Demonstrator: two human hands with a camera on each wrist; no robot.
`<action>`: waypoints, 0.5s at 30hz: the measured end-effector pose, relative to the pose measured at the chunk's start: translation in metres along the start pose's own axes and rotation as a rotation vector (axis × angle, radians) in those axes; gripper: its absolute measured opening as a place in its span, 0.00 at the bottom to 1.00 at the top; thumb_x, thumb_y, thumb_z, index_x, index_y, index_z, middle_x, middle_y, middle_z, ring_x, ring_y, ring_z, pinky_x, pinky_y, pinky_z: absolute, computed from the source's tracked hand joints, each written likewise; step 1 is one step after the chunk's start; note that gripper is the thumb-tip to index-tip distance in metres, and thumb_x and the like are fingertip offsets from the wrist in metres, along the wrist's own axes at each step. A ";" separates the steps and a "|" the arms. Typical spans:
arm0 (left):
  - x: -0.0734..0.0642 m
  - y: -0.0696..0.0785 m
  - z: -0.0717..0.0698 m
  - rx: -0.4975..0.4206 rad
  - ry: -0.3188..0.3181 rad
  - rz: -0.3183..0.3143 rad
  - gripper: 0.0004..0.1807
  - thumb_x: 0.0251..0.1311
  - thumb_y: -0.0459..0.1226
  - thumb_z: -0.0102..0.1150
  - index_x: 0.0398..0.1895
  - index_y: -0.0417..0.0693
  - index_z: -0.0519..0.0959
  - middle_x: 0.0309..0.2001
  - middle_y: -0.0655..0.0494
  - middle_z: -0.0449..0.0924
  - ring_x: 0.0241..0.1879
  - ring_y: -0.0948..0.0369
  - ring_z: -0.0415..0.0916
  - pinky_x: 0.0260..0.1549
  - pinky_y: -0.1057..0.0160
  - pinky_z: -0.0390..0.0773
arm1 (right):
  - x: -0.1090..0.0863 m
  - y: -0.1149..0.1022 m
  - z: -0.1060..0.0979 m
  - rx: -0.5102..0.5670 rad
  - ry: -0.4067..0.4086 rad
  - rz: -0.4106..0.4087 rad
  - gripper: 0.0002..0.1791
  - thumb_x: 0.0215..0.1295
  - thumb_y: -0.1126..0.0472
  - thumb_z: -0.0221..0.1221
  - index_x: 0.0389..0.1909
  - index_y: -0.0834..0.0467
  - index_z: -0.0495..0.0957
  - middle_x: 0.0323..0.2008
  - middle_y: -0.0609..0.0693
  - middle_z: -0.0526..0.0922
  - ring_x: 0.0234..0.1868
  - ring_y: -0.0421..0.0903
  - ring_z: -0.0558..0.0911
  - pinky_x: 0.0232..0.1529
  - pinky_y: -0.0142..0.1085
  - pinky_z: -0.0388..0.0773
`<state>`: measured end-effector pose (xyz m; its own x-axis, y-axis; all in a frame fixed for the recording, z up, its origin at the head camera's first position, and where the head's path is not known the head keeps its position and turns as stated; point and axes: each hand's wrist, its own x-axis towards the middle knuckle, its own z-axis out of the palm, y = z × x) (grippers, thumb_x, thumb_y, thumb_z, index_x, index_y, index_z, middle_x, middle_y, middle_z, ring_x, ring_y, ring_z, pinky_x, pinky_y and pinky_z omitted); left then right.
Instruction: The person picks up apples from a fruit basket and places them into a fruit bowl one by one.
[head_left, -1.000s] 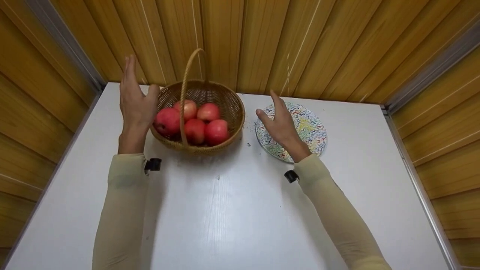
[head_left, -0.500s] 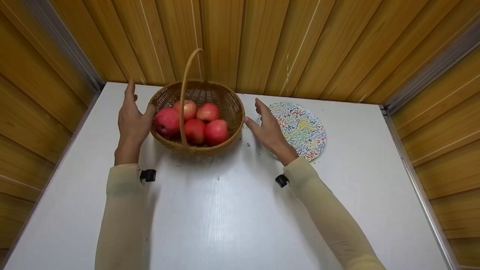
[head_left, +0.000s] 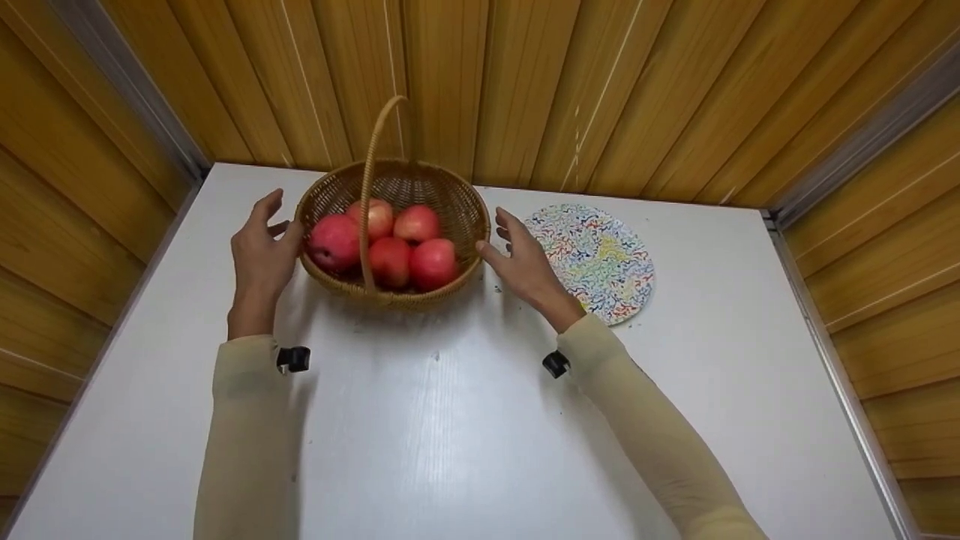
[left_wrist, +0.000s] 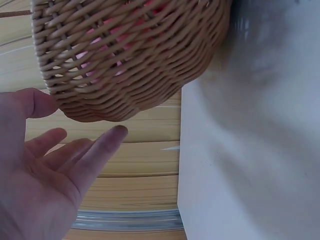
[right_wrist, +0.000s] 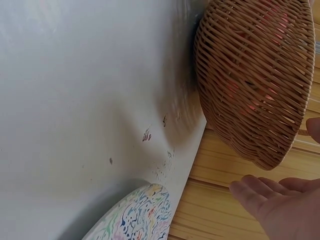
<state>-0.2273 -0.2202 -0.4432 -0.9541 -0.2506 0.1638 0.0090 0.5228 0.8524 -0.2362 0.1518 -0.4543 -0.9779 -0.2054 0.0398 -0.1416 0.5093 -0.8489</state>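
A round wicker basket (head_left: 469, 217) with a tall arched handle (head_left: 367, 195) stands on the white table, and several red apples (head_left: 335, 244) lie inside it. My left hand (head_left: 262, 259) is at the basket's left side, thumb tip right at the rim. In the left wrist view, the other fingers (left_wrist: 102, 150) are spread and bent a little, apart from the woven wall. On the opposite side is my right hand (head_left: 525, 270), its thumb by the right rim. The right wrist view shows its fingers (right_wrist: 250, 197) extended below the basket wall (right_wrist: 250, 80) with a gap between.
Right of the basket lies a round board (head_left: 607, 262) with a multicoloured speckled pattern, partly behind the right hand. Small dark marks (right_wrist: 146, 135) dot the table between them. Wood-panel walls (head_left: 525, 90) enclose the table's back and sides.
The right hand has moved left from over the speckled board to the basket's right side. The left hand has drawn back toward me beside the basket, its fingers now more bent. The basket has not moved.
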 end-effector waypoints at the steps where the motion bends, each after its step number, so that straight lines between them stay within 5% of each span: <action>1: 0.000 -0.001 0.000 0.007 0.004 -0.002 0.30 0.77 0.41 0.53 0.80 0.49 0.68 0.76 0.47 0.70 0.64 0.48 0.79 0.54 0.58 0.84 | 0.000 0.000 0.001 0.014 0.002 -0.004 0.43 0.79 0.47 0.59 0.85 0.60 0.53 0.80 0.59 0.62 0.77 0.58 0.67 0.75 0.48 0.67; 6: 0.000 -0.005 0.003 -0.024 0.038 -0.023 0.24 0.77 0.41 0.53 0.72 0.48 0.78 0.68 0.47 0.79 0.54 0.50 0.84 0.33 0.74 0.83 | 0.004 -0.003 0.010 0.088 -0.006 -0.036 0.41 0.79 0.50 0.59 0.84 0.61 0.54 0.79 0.60 0.64 0.74 0.58 0.72 0.69 0.47 0.74; 15: -0.002 -0.010 0.015 -0.092 0.073 -0.063 0.23 0.74 0.41 0.58 0.70 0.53 0.82 0.59 0.43 0.85 0.52 0.50 0.86 0.32 0.75 0.82 | 0.006 -0.006 0.021 0.146 0.094 0.028 0.43 0.75 0.60 0.61 0.84 0.63 0.53 0.77 0.63 0.67 0.69 0.60 0.78 0.58 0.41 0.83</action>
<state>-0.2302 -0.2128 -0.4596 -0.9293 -0.3412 0.1414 -0.0195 0.4276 0.9037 -0.2380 0.1302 -0.4598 -0.9922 -0.1104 0.0578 -0.0963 0.3853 -0.9177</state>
